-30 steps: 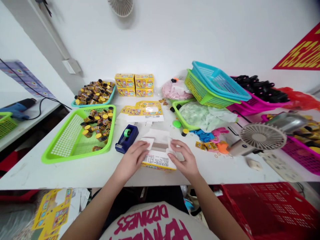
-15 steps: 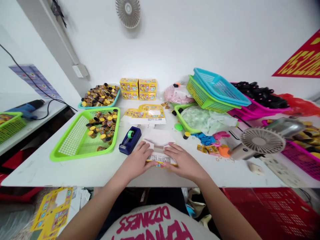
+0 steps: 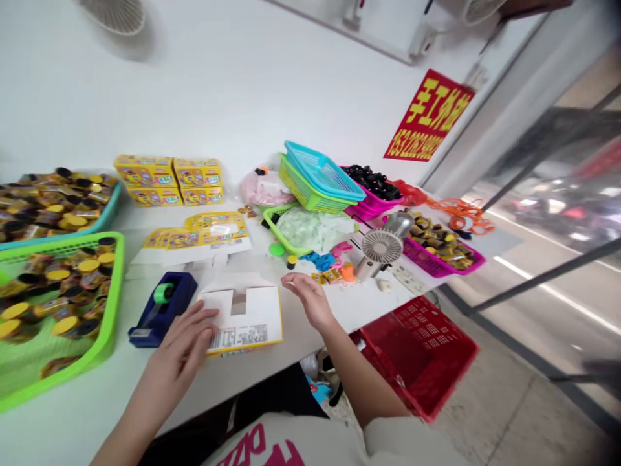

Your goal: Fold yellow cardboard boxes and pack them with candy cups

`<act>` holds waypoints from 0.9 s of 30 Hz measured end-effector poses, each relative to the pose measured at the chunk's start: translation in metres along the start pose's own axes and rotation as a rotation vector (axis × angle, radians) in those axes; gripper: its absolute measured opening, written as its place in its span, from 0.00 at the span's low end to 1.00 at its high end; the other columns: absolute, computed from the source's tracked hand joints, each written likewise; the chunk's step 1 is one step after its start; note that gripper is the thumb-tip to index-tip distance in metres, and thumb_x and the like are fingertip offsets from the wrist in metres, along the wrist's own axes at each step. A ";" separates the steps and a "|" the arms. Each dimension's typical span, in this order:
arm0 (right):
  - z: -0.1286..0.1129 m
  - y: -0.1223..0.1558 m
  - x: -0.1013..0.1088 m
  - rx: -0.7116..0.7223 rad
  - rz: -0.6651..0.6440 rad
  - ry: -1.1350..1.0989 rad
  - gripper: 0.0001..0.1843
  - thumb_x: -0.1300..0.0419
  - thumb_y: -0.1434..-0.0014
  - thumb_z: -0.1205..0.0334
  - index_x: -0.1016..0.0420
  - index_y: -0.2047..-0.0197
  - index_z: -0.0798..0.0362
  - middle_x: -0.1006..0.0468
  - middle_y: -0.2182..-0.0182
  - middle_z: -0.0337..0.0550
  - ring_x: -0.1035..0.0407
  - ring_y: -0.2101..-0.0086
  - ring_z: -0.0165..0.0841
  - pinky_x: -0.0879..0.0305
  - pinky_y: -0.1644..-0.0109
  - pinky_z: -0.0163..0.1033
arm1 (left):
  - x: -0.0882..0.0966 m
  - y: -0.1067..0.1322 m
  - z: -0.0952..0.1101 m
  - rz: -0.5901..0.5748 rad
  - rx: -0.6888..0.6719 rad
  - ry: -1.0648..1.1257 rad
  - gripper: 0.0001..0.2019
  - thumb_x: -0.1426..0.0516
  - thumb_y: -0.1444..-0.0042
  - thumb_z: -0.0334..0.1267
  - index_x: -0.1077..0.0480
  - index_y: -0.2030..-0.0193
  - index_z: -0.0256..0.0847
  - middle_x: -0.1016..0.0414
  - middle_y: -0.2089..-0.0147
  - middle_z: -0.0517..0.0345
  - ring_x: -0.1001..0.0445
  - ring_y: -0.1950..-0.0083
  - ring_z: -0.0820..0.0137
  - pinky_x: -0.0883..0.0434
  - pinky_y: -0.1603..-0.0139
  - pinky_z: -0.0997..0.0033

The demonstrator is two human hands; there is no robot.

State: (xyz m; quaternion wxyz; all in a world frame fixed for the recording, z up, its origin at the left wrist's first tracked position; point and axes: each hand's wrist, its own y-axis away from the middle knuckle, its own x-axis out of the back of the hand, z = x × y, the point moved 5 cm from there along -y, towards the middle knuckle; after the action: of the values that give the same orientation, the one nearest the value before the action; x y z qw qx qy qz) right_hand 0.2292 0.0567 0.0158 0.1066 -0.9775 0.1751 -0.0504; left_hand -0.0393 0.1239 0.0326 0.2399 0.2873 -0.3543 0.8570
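Note:
A partly folded cardboard box, white inside with yellow edges and a barcode panel, lies flat on the white table. My left hand rests on its left side with fingers spread flat. Just right of the box my right hand hovers above the table, fingers open and holding nothing. A dark blue tape dispenser with a green roll stands just left of the box.
Flat yellow box blanks lie behind, with assembled yellow boxes against the wall. Green basket of small yellow-capped bottles at left. Stacked baskets, a small fan and a pink tray at right. Red crate below the table edge.
The head has turned right, shifting everything leftward. My right hand has lifted off the box and moved right; the left hand stays on it. The box now lies more opened out.

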 end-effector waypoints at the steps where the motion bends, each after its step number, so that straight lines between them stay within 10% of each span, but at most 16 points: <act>1: 0.001 -0.003 0.002 -0.014 0.039 -0.008 0.27 0.53 0.35 0.39 0.24 0.51 0.47 0.25 0.47 0.46 0.32 0.46 0.38 0.37 0.40 0.48 | 0.000 -0.001 -0.001 0.004 0.031 0.016 0.11 0.49 0.35 0.45 0.28 0.56 0.46 0.24 0.45 0.54 0.34 0.34 0.56 0.33 0.37 0.45; 8: -0.017 -0.050 -0.029 -0.134 -0.256 0.061 0.22 0.44 0.40 0.42 0.19 0.60 0.50 0.20 0.54 0.44 0.29 0.52 0.37 0.34 0.47 0.42 | -0.012 0.000 -0.002 -0.047 0.277 0.178 0.20 0.41 0.44 0.53 0.31 0.49 0.46 0.34 0.35 0.47 0.36 0.33 0.50 0.20 0.65 0.66; 12: -0.026 -0.062 -0.055 -0.209 -0.633 0.131 0.18 0.32 0.50 0.47 0.18 0.64 0.52 0.20 0.56 0.43 0.27 0.57 0.36 0.32 0.51 0.39 | -0.018 0.003 0.004 -0.096 0.185 0.154 0.29 0.38 0.46 0.48 0.39 0.40 0.46 0.40 0.33 0.43 0.40 0.31 0.50 0.25 0.45 0.51; 17: -0.030 -0.058 -0.068 -0.242 -0.944 0.125 0.30 0.34 0.45 0.48 0.29 0.41 0.49 0.26 0.45 0.48 0.29 0.51 0.35 0.32 0.51 0.39 | -0.018 0.005 0.000 0.009 0.088 0.304 0.44 0.30 0.57 0.47 0.49 0.37 0.49 0.38 0.36 0.41 0.36 0.34 0.50 0.37 0.36 0.42; 27: -0.028 -0.054 -0.080 -0.173 -0.998 0.210 0.35 0.33 0.46 0.56 0.35 0.36 0.46 0.31 0.39 0.45 0.33 0.44 0.38 0.34 0.44 0.41 | -0.030 -0.001 -0.005 0.205 -0.071 0.562 0.46 0.27 0.61 0.39 0.55 0.44 0.51 0.54 0.32 0.37 0.38 0.33 0.51 0.37 0.37 0.36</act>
State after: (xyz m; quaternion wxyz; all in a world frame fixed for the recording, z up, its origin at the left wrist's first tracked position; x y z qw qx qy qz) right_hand 0.1686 0.1293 0.0502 -0.0296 -0.9369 -0.2993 -0.1782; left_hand -0.0185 0.1222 0.0108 0.2507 -0.0071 -0.3309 0.9097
